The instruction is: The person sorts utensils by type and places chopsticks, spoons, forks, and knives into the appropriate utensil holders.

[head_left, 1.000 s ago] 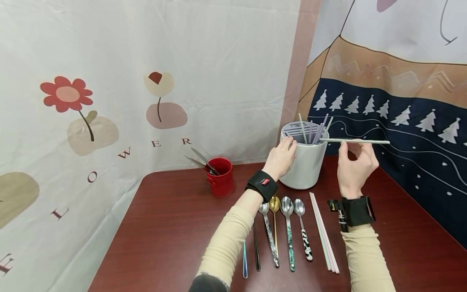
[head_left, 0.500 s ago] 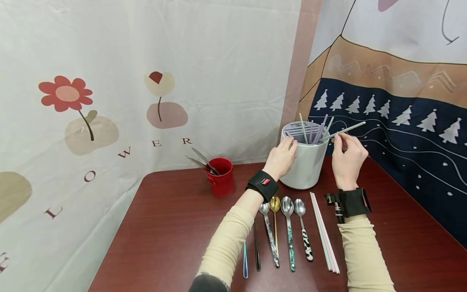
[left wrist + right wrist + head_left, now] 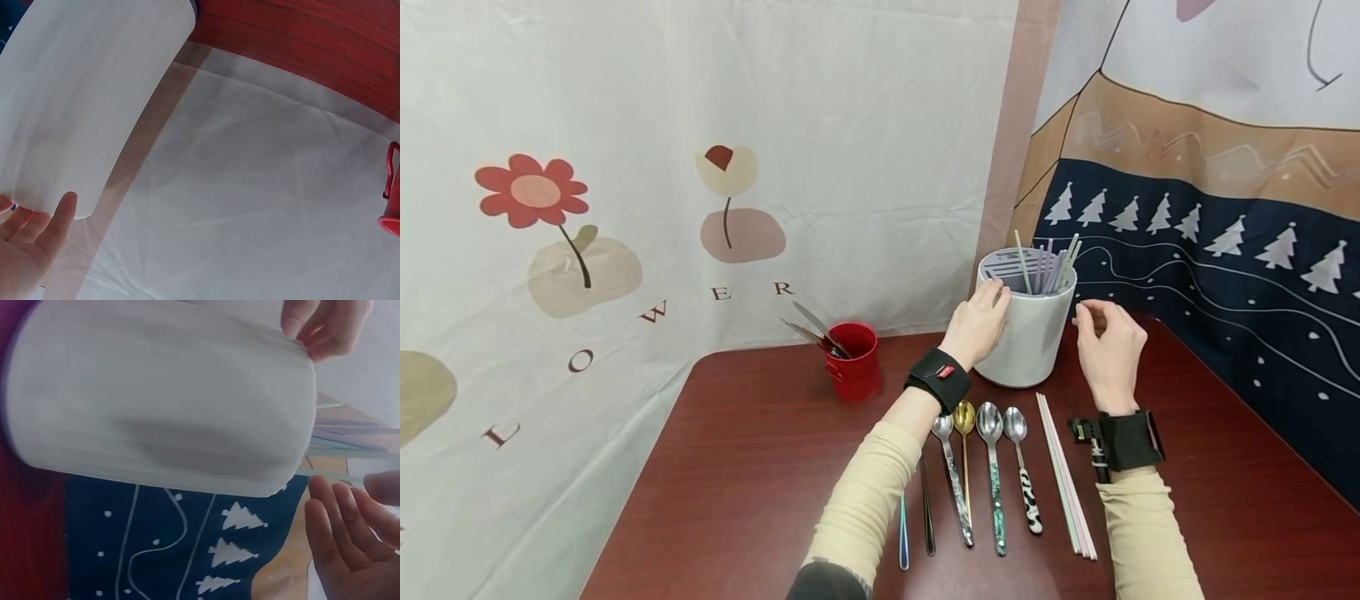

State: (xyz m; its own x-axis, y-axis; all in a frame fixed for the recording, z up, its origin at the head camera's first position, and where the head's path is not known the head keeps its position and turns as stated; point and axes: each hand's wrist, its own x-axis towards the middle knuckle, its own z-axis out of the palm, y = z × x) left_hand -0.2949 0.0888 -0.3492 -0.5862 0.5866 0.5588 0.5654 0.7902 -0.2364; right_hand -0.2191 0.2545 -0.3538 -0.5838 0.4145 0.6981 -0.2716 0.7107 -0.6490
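Observation:
A white utensil holder [image 3: 1024, 342] with a grey slotted top stands at the back right of the table. Several purple and pale green chopsticks [image 3: 1051, 268] lean inside it, their ends sticking out above the rim. My left hand [image 3: 976, 323] grips the holder's near left rim; in the right wrist view its thumb and fingers meet at that edge. Just right of the holder is my right hand [image 3: 1111, 354], holding nothing. Its fingers [image 3: 340, 531] extend loosely beside the rim in the right wrist view, the thumb apart from them.
Several spoons [image 3: 990, 429] lie in a row in front of the holder, partly hidden by my left arm. Right of them lie several pale chopsticks [image 3: 1066, 475]. A red bucket [image 3: 856, 367] holding table knives [image 3: 814, 327] stands to the left. Printed cloths [image 3: 865, 167] hang behind the table.
My right hand tilted a pale green chopstick up at the holder's right rim and let it go; it now leans among the others. The left hand stayed on the rim.

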